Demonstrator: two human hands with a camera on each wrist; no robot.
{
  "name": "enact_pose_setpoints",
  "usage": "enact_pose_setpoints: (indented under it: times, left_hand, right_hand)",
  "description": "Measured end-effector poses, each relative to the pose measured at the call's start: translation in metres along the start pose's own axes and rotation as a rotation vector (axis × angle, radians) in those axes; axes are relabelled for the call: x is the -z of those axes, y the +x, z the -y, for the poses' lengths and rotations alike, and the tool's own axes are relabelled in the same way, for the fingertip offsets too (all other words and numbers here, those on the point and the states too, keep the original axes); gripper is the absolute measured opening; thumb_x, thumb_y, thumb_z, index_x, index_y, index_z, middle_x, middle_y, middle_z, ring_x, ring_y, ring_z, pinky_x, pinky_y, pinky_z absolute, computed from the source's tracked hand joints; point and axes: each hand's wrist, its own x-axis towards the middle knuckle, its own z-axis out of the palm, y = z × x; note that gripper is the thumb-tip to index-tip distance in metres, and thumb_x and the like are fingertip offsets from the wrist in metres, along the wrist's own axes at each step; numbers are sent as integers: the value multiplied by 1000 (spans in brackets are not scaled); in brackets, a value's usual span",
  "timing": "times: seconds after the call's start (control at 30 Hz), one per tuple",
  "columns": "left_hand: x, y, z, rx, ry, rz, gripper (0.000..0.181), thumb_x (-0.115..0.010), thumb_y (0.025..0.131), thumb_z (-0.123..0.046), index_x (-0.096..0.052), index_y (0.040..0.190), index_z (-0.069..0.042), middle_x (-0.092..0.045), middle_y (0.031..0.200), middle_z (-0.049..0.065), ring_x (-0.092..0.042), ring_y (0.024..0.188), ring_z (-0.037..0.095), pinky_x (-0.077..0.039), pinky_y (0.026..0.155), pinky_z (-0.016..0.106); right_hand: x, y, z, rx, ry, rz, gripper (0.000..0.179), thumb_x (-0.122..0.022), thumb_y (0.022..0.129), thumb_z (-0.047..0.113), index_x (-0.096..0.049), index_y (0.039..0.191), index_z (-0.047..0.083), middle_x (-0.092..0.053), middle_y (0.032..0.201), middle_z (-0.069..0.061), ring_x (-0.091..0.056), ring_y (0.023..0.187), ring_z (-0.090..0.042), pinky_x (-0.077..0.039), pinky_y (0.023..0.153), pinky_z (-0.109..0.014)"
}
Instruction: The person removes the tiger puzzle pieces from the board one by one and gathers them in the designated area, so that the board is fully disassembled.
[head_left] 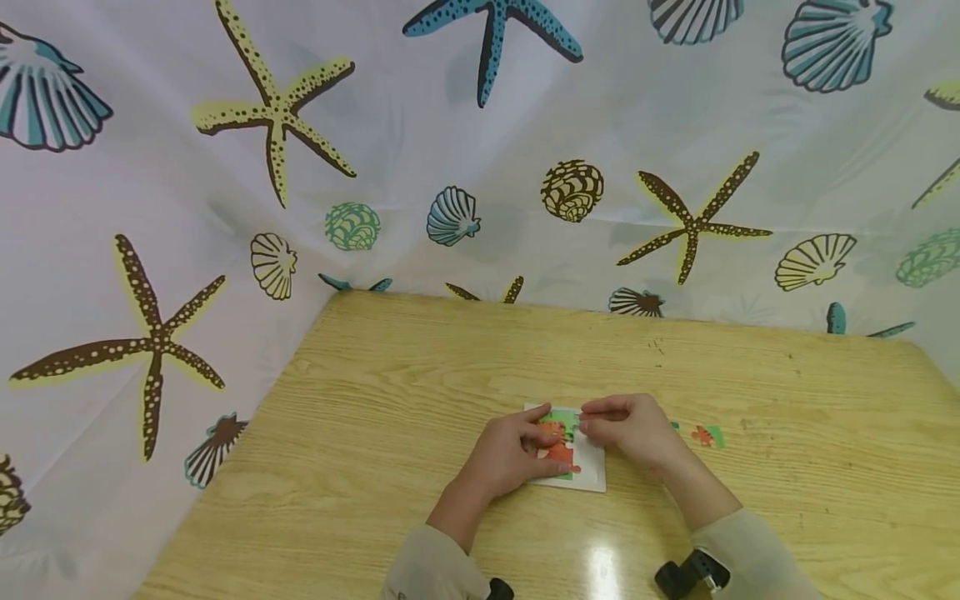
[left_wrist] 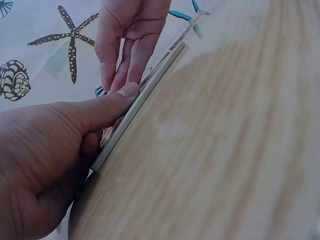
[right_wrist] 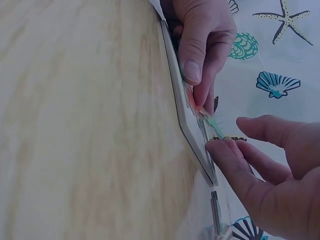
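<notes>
A small square puzzle board (head_left: 591, 471) with a white tray lies on the table, partly filled with green and orange jigsaw pieces (head_left: 558, 450). My left hand (head_left: 513, 450) holds the board at its left side, thumb along the near edge and fingers bent over the pieces. At the board's far right corner is my right hand (head_left: 633, 425). In the right wrist view, its fingertips pinch the edge of a green jigsaw piece (right_wrist: 215, 126), which tilts up from the board. The left index fingertip sits close to that piece. Fingers hide part of the picture.
Loose jigsaw pieces (head_left: 707, 436), orange and green, lie on the wooden table (head_left: 390, 400) to the right of the board, partly behind the right hand. A white curtain (head_left: 420, 150) printed with starfish and shells hangs behind and at the left of the table.
</notes>
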Motion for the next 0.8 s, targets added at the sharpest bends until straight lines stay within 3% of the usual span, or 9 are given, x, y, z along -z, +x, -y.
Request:
enact_pose_setpoints:
  times: [0.1,0.4,0.63,0.8]
  left_hand:
    - [0,0,1,-6,-4,-2,39,-89,74,-31,-79,108,-13,-48,153,-5,-40,145,26,-47,98,34]
    - [0,0,2,-20,-41,-6,38,-89,74,-26,-79,107,-11,-49,152,-2,-40,145,28,-45,107,41]
    - [-1,0,3,-37,-6,-9,37,-89,74,-29,-80,106,-13,-50,152,-1,-44,142,29,-48,86,24]
    - [-1,0,4,-37,-22,-10,36,-89,74,-28,-80,105,-11,-51,151,1,-46,140,29,-49,88,25]
  right_hand:
    - [-2,3,0,-7,28,-4,32,-70,93,7,-66,121,-7,-70,116,-21,-71,96,-16,-59,84,-31]
    - [-9,10,2,-30,-12,-22,27,-68,94,6,-69,118,-7,-69,113,-20,-68,93,-12,-58,81,-27]
    - [-13,13,1,-39,22,-23,29,-67,93,1,-67,120,-10,-69,116,-25,-72,94,-15,-59,82,-30]
    - [-12,12,3,-46,49,-34,30,-66,94,0,-65,122,-9,-70,111,-23,-73,94,-17,-59,83,-31]
